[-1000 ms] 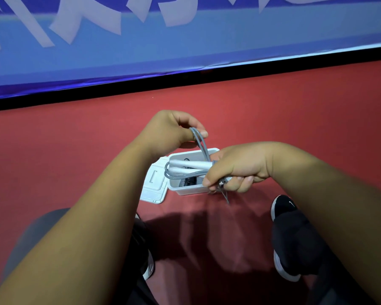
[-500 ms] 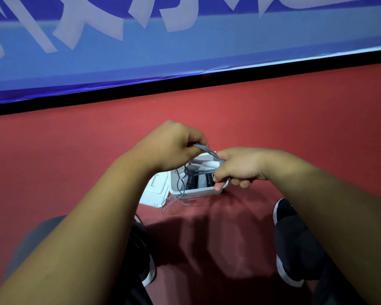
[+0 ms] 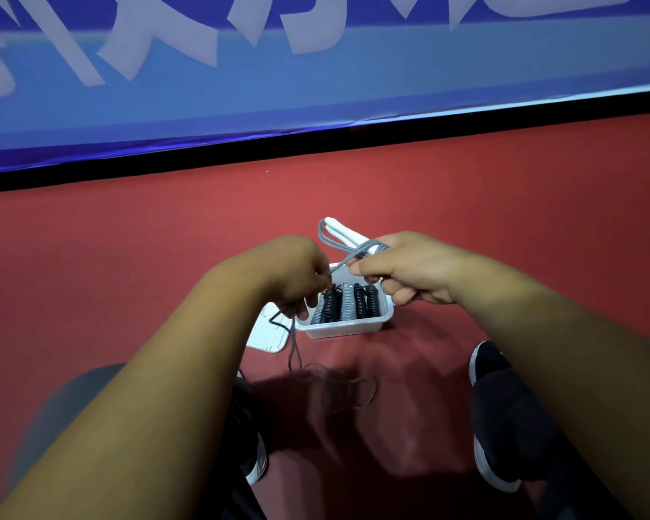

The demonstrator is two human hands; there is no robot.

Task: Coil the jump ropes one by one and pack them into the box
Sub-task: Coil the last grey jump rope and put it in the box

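A blue banner [image 3: 316,88] spans 12 o'clock above the red floor [image 3: 128,275]. Dark shoes [image 3: 492,369] sit at 5 and 7 o'clock. The right hand [image 3: 402,272] has its fingers curled round the white handles of a grey jump rope [image 3: 344,232], which point to 11 o'clock. The left hand [image 3: 289,272] pinches the cord, whose loose end trails to the floor at 6 o'clock. Below both hands, the white box [image 3: 348,326] holds coiled ropes [image 3: 348,304] side by side. Its lid [image 3: 267,335] lies at its 9 o'clock.
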